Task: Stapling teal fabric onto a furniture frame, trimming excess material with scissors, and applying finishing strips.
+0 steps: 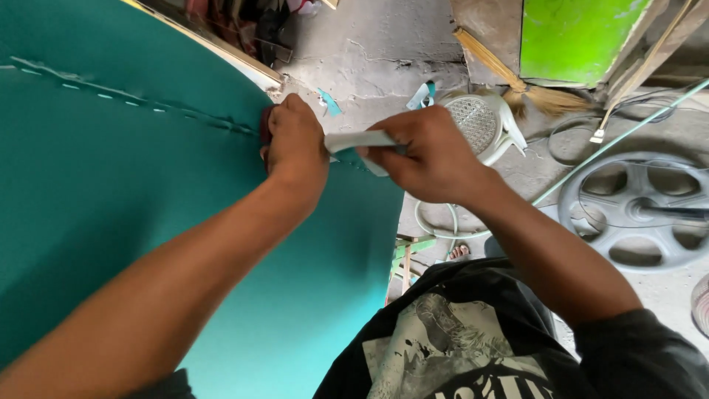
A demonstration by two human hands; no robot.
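At frame centre, the left hand [295,144] grips the teal sheet [133,207] beside its jagged cut, the right hand [432,151] clutching a pale strip [362,140], a short stretch uncut.

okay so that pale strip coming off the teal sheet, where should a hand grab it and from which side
Probably at its free end, from the right. The pale strip runs flat from the left hand, which presses on the teal sheet by the seam, out to the right hand, which pinches it. A flat strip suits a thumb-and-finger pinch across its faces.
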